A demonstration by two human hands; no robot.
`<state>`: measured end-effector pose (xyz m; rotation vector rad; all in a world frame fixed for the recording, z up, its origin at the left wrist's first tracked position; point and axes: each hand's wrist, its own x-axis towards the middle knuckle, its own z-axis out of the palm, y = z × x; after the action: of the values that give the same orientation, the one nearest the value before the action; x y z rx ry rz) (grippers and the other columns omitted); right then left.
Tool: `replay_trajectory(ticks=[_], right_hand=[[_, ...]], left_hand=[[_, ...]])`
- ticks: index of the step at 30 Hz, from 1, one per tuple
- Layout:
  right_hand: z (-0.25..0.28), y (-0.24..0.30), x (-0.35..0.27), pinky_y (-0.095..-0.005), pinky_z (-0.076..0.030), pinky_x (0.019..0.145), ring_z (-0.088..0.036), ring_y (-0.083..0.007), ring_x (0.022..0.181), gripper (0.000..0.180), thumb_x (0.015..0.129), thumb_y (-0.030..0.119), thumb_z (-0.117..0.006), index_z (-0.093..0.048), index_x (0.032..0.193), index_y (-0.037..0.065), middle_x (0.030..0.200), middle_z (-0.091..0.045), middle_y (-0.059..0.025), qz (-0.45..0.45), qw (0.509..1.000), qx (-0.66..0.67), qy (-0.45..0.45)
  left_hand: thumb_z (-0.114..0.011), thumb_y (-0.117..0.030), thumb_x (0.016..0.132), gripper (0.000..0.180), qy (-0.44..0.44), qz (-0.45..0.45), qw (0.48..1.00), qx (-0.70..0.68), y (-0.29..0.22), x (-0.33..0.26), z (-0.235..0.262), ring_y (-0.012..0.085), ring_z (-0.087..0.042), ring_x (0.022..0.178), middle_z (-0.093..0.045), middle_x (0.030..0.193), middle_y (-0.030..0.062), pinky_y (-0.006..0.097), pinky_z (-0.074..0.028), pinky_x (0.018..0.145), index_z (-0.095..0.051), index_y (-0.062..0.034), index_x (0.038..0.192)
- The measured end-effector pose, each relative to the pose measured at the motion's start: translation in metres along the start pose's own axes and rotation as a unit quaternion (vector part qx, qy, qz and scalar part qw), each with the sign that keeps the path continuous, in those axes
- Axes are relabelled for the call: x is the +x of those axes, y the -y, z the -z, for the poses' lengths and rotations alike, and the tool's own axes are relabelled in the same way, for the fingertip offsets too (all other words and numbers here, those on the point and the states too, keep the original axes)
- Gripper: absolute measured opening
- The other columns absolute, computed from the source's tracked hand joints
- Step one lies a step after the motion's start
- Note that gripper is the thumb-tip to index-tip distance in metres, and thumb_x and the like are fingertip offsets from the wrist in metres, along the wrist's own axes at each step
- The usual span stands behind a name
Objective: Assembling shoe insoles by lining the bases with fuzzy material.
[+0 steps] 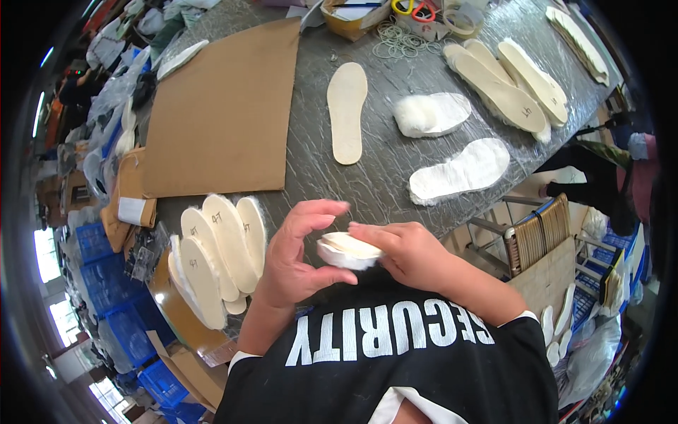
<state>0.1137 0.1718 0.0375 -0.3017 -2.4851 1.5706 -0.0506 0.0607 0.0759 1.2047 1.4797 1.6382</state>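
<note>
A fleece-lined insole, cream on top with white fluff at its edge, is folded or seen end-on between my two hands close to my chest. My left hand curls around its left end with thumb under and fingers raised. My right hand grips its right end. A pile of several cream insoles lies just left of my left hand. On the grey table beyond lie a single flat cream insole and two white fluffy insoles.
A large brown cardboard sheet covers the table's left part. More cream insoles are stacked at the far right, with rubber bands, scissors and tape rolls at the back. Blue crates stand at the lower left; a wooden chair is on the right.
</note>
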Motion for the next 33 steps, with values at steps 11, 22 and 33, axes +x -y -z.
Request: replay_trajectory(ticks=[11, 22, 33], right_hand=[[0.009, 0.003, -0.015, -0.0388, -0.053, 0.091, -0.064, -0.0311, 0.106, 0.04, 0.074, 0.007, -0.059, -0.062, 0.113, -0.001, 0.115, -0.063, -0.018, 0.222, 0.942, -0.2, -0.154], [0.013, -0.025, -0.043, -0.0482, -0.035, 0.108, -0.059, -0.0303, 0.115, 0.031, 0.08, 0.017, -0.062, -0.068, 0.111, 0.022, 0.12, -0.063, -0.011, 0.294, 0.867, -0.31, -0.256], [0.019, -0.05, -0.053, -0.0504, -0.025, 0.112, -0.055, -0.0284, 0.121, 0.027, 0.085, 0.02, -0.057, -0.069, 0.11, 0.021, 0.119, -0.065, -0.0048, 0.294, 0.855, -0.336, -0.265]], left_hand=[[-0.077, -0.006, 0.062, 0.021, 0.113, -0.254, 0.925, 0.258, -0.026, -0.011, 0.008, 0.0233, -0.061, 0.094, -0.069, 0.095, 0.0005, 0.043, -0.041, 0.09, -0.065, -0.0116, 0.078], [-0.076, -0.033, 0.081, 0.048, 0.092, 0.259, 0.946, -0.173, -0.026, -0.041, -0.034, 0.0088, -0.061, 0.081, -0.066, 0.091, 0.0055, 0.025, -0.05, 0.075, -0.059, 0.0051, 0.107], [-0.071, -0.009, 0.083, 0.017, 0.1, 0.141, 0.978, 0.117, -0.029, -0.035, -0.053, 0.007, -0.05, 0.058, -0.057, 0.063, 0.0063, 0.027, -0.041, 0.051, -0.06, 0.0026, 0.077]])
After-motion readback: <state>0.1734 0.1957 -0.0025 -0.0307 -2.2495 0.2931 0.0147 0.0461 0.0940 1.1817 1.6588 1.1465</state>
